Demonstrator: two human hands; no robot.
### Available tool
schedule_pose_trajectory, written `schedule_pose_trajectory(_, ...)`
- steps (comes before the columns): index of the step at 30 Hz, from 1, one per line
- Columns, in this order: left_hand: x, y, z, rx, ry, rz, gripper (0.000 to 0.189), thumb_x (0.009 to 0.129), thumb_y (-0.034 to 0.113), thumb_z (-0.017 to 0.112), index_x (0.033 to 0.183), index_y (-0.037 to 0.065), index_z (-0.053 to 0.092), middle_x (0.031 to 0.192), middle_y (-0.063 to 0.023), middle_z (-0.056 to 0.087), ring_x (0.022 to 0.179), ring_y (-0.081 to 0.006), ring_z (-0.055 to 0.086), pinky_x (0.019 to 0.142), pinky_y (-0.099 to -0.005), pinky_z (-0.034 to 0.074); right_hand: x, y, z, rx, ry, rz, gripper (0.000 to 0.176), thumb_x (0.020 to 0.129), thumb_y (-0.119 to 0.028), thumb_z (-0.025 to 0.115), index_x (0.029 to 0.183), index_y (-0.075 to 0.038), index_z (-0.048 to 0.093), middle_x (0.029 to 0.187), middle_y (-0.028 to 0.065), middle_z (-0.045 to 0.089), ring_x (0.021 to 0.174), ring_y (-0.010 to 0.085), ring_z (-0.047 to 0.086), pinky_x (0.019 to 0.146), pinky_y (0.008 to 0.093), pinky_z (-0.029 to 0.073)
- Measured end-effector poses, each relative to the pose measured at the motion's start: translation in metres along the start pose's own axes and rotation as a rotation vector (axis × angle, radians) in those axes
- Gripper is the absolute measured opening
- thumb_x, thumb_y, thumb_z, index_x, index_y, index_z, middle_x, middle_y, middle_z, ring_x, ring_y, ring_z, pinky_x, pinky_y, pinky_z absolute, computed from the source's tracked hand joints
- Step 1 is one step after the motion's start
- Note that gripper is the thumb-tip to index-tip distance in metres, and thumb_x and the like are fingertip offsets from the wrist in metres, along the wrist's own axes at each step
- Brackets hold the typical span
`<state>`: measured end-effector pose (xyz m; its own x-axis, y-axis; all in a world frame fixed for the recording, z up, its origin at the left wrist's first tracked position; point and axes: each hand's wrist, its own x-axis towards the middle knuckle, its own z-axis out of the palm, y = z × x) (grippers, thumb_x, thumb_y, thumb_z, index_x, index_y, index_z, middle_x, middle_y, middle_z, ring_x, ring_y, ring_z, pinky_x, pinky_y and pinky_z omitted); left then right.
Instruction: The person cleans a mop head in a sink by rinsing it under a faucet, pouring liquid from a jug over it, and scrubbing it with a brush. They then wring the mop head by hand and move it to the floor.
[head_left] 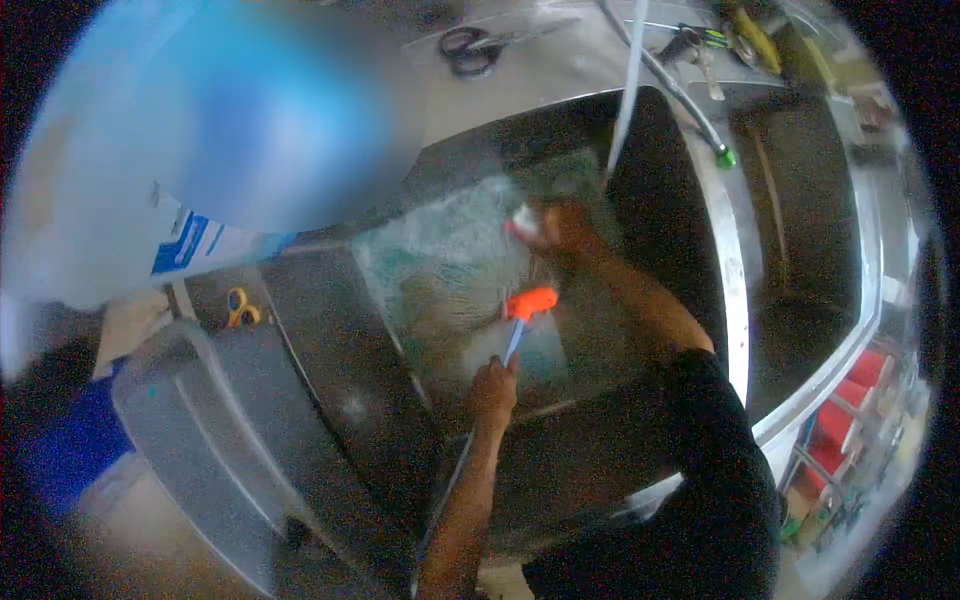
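Note:
My left hand (493, 388) is closed round a thin pale hose, just below its bright orange nozzle (530, 303). The nozzle points over a large pale, greenish, translucent sheet (400, 255) inside a dark sink basin (640, 420). Farther up, my right hand (568, 230) is closed on a small white thing with a pinkish-red edge (522, 222). Motion blurs it, so its kind cannot be made out. That hand is over the upper right part of the sheet. The sheet looks wet.
Black-handled scissors (470, 50) lie on the metal rim at the back, near a yellow tool (755, 42). A hose with a green end (725, 157) hangs beside a second basin (800, 210). Yellow-handled scissors (240, 308) are at left. A blurred white-and-blue object (270, 130) blocks the upper left.

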<state>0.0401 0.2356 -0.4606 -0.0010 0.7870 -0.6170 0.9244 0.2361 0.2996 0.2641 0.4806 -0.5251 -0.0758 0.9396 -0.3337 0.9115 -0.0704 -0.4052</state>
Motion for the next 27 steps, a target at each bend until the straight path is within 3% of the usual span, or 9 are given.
schedule_pose_trajectory(3, -0.006, -0.011, 0.009, -0.055, -0.088, -0.039, 0.053, 0.09, 0.048, 0.042, 0.078, -0.001, 0.06, 0.071, -0.0225, 0.061, 0.066, -0.039, 0.061, 0.057, -0.0479, 0.049, -0.027, 0.003, 0.044, 0.024, 0.037, -0.009, 0.066, 0.069, -0.061, 0.06, 0.1, -0.003, 0.059, 0.087, 0.0152, 0.063, 0.075, 0.0364, 0.061, 0.065, 0.0479, 0.049)
schedule_pose_trajectory(5, -0.008, -0.01, 0.009, 0.1, 0.033, 0.062, 0.052, 0.09, 0.048, 0.041, 0.08, 0.001, 0.06, 0.07, -0.0211, 0.06, 0.065, -0.0367, 0.062, 0.056, -0.0461, 0.05, -0.04, 0.013, 0.099, -0.706, 0.897, -0.33, 0.07, 0.071, -0.063, 0.057, 0.105, -0.002, 0.058, 0.088, 0.0137, 0.064, 0.073, 0.0382, 0.06, 0.064, 0.0476, 0.049)
schedule_pose_trajectory(6, -0.003, -0.006, 0.01, 0.083, 0.043, 0.063, 0.052, 0.09, 0.048, 0.041, 0.08, 0.001, 0.06, 0.07, -0.0211, 0.06, 0.065, -0.0367, 0.062, 0.056, -0.0461, 0.05, -0.071, -0.022, 0.043, -0.317, 0.621, -0.364, 0.069, 0.071, -0.062, 0.057, 0.105, -0.002, 0.058, 0.091, 0.0145, 0.063, 0.076, 0.0373, 0.06, 0.065, 0.047, 0.049)
schedule_pose_trajectory(8, -0.005, -0.01, 0.02, 0.107, 0.008, -0.017, 0.052, 0.091, 0.049, 0.04, 0.079, 0.002, 0.06, 0.068, -0.0195, 0.06, 0.064, -0.035, 0.062, 0.056, -0.0449, 0.051, -0.064, -0.025, 0.01, -0.144, 0.306, -0.232, 0.066, 0.072, -0.059, 0.058, 0.106, -0.002, 0.058, 0.096, 0.0162, 0.062, 0.081, 0.0355, 0.06, 0.068, 0.046, 0.048)
schedule_pose_trajectory(13, -0.006, -0.017, 0.013, 0.149, 0.09, 0.083, 0.052, 0.091, 0.049, 0.039, 0.078, 0.002, 0.059, 0.068, -0.0192, 0.06, 0.064, -0.0356, 0.062, 0.056, -0.045, 0.051, -0.032, -0.037, -0.064, 0.078, -0.053, 0.045, 0.061, 0.075, -0.053, 0.06, 0.109, -0.002, 0.056, 0.11, 0.0204, 0.058, 0.093, 0.031, 0.06, 0.075, 0.0433, 0.048)
schedule_pose_trajectory(15, 0.0, -0.009, 0.013, 0.129, 0.114, 0.119, 0.052, 0.091, 0.049, 0.039, 0.079, 0.002, 0.059, 0.069, -0.0197, 0.06, 0.065, -0.0359, 0.062, 0.057, -0.0453, 0.05, -0.056, -0.034, -0.023, -0.001, 0.166, -0.083, 0.059, 0.076, -0.053, 0.059, 0.107, -0.003, 0.057, 0.107, 0.02, 0.059, 0.091, 0.031, 0.06, 0.074, 0.0434, 0.048)
schedule_pose_trajectory(17, -0.001, -0.01, 0.014, 0.008, -0.045, -0.013, 0.053, 0.091, 0.049, 0.038, 0.079, 0.001, 0.059, 0.069, -0.02, 0.06, 0.063, -0.0361, 0.062, 0.056, -0.0454, 0.05, -0.075, -0.023, 0.004, -0.079, 0.29, -0.207, 0.058, 0.076, -0.054, 0.059, 0.104, -0.003, 0.058, 0.104, 0.0196, 0.059, 0.089, 0.0311, 0.061, 0.072, 0.0435, 0.048)
schedule_pose_trajectory(22, 0.003, -0.017, 0.018, 0.153, 0.081, 0.084, 0.055, 0.092, 0.049, 0.038, 0.079, 0.0, 0.059, 0.067, -0.0194, 0.06, 0.061, -0.0363, 0.062, 0.054, -0.0453, 0.05, -0.016, 0.0, -0.045, 0.018, 0.017, 0.049, 0.055, 0.076, -0.054, 0.057, 0.098, -0.004, 0.06, 0.096, 0.0187, 0.06, 0.084, 0.0312, 0.061, 0.069, 0.0437, 0.049)
schedule_pose_trajectory(27, -0.002, -0.004, 0.008, 0.112, 0.039, 0.015, 0.055, 0.092, 0.049, 0.038, 0.079, -0.001, 0.06, 0.069, -0.0201, 0.061, 0.064, -0.037, 0.062, 0.058, -0.0468, 0.05, -0.076, -0.021, 0.022, -0.111, 0.175, -0.208, 0.053, 0.076, -0.055, 0.056, 0.093, -0.005, 0.062, 0.088, 0.0178, 0.061, 0.079, 0.0313, 0.062, 0.065, 0.044, 0.049)
